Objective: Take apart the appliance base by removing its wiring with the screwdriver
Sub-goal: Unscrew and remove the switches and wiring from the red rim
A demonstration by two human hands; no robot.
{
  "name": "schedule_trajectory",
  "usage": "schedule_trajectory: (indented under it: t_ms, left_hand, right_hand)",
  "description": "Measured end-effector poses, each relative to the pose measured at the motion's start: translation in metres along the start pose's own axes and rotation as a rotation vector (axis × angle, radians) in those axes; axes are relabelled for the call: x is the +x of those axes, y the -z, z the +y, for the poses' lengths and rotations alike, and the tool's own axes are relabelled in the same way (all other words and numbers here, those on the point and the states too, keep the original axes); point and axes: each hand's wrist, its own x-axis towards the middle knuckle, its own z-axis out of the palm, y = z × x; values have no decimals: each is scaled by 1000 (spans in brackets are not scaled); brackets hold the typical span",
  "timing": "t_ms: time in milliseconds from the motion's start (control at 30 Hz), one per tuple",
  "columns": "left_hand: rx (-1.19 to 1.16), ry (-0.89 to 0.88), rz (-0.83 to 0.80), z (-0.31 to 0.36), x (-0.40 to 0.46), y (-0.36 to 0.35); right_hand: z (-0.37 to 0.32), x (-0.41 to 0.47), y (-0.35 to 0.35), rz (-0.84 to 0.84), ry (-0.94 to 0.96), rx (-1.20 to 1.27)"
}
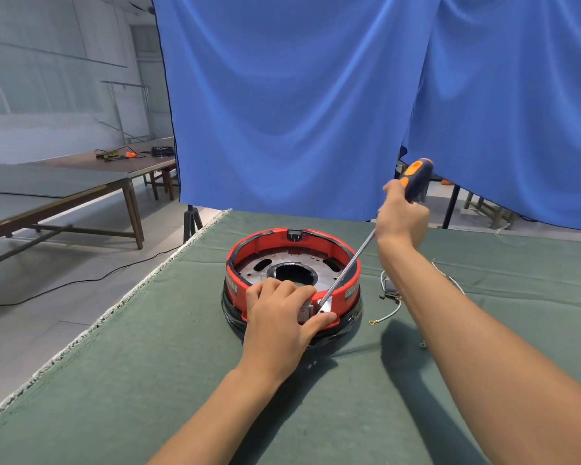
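The appliance base [292, 280], a red ring on a black bottom, sits mid-table on the green cloth [148, 364], with the left hand [279, 317] curled over its near rim around a small metal bracket [311, 310] while the right hand [401, 213] grips the screwdriver [416, 179], whose shaft slants down to that bracket. The tip looks seated on a screw, though I can't quite see the head, so he'd do best to press straight along the shaft and hold the base from twisting. Loose white wires [388, 313] lie just right of the base, a blue curtain [316, 95] hangs at the far edge, and long wooden tables [81, 186] stand off left.

Right hand [401, 216] drives screwdriver [416, 179] into base [346, 293] held by left hand [279, 317].
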Motion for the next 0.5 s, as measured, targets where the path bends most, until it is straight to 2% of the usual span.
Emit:
schedule_trajectory:
  t_ms: [167,333,500]
  left_hand:
    - [89,-42,-105,-5,1,6]
    - [208,-139,-228,-15,2,12]
    - [346,-95,-231,-15,3,13]
  right_hand:
    - [2,-18,3,-39,68,-16]
    - [-1,-28,46,129,130,263]
    - [9,-39,72,240,63,400]
